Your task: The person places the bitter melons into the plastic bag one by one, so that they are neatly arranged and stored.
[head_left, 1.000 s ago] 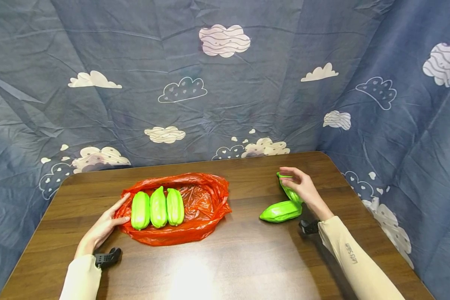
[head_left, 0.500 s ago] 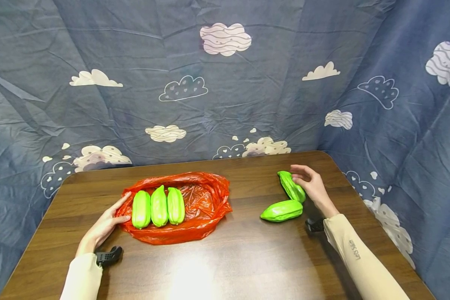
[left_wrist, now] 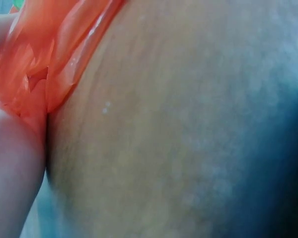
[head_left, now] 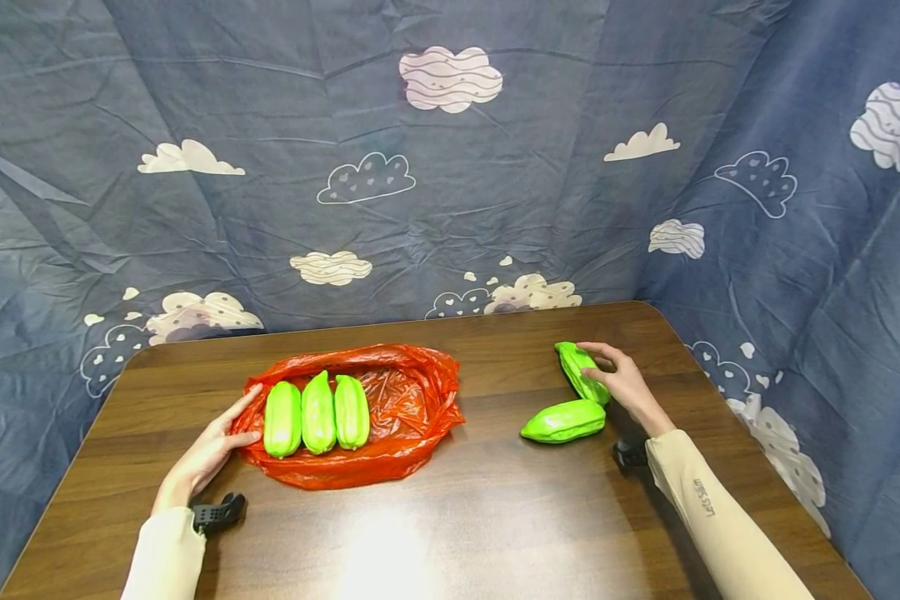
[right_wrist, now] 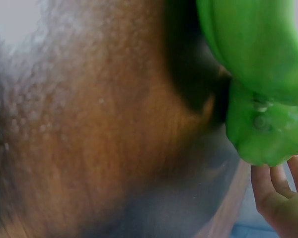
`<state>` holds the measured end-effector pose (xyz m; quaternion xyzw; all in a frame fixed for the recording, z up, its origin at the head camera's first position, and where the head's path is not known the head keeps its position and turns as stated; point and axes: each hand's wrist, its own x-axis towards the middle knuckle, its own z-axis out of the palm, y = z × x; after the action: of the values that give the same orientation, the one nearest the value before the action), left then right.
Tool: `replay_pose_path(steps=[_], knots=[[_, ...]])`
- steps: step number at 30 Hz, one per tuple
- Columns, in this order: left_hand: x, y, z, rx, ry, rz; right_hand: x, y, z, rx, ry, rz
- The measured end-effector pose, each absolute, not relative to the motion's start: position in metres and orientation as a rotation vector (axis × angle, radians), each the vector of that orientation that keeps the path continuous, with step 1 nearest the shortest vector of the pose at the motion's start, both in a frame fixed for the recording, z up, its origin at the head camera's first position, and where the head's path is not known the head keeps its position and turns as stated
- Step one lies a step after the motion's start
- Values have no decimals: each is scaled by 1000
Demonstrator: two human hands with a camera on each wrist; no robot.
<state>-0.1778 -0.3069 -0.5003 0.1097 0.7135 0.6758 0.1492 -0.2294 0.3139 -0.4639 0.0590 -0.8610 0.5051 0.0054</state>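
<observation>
An opened red plastic bag [head_left: 390,475] lies at the table's left, with three ridged green gourd-like fruits [head_left: 317,417] side by side in it. My left hand [head_left: 198,458] holds the bag's left rim; in the left wrist view, red film [left_wrist: 49,64] lies between its thumb and fingers. Over at the right, my right hand [head_left: 622,383] touches the farther green gourd [head_left: 573,367] with extended fingers. A nearer green gourd [head_left: 562,422] lies crosswise against its near end. Fingertips [right_wrist: 261,178] show right at a green gourd's edge in the right wrist view.
Brown wooden table [head_left: 450,533] with bright glare at its near middle. A dark blue cloud-print curtain [head_left: 450,183] hangs behind and to the right. Black wrist cameras [head_left: 221,512] sit low over the table.
The right hand has drawn back to the right from above the farther gourd, then come down so its fingers touch it. The left hand and the bag look unchanged.
</observation>
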Motion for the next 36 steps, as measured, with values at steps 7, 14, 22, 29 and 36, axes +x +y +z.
replay_pose_path(steps=[7, 14, 22, 29, 36], knots=[[-178, -306, -501, 324, 2046, 1950, -233, 318, -471, 213, -2782, 1522], [-178, -306, -501, 317, 2047, 1954, -236, 318, -472, 279, -2799, 1477], [-178, -306, -503, 332, 2055, 1958, -237, 315, -465, 273, -2775, 1497], [-179, -306, -503, 325, 2051, 1959, -240, 309, -459, 322, -2690, 1508], [-179, -306, -503, 321, 2038, 1966, -234, 294, -440, 325, -2674, 1589]])
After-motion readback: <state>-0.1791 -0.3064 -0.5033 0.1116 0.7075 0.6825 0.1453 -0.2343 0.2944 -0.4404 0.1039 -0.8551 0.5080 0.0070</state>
